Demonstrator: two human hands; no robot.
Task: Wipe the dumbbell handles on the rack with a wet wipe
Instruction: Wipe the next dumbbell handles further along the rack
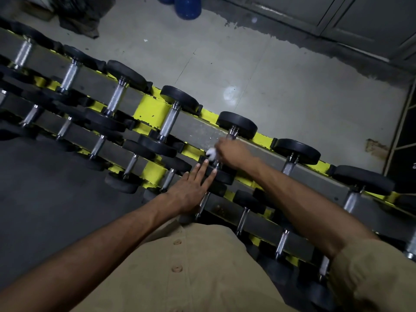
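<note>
Rack [148, 106]: We found the yellow-and-grey rack running diagonally over the concrete floor [270, 75], with dumbbells lined up on both tiers.
Dumbbell [236, 123]: A black-headed one on the upper tier sat between our hands.
Left hand [191, 188]: It lay flat, fingers straight, on that dumbbell's near head [221, 175], grasping nothing.
Right hand [234, 152]: It was curled round the handle [233, 132], clutching the wet wipe [211, 153].
Wet wipe: It was white and bunched against the handle, beside our right thumb.
</note>
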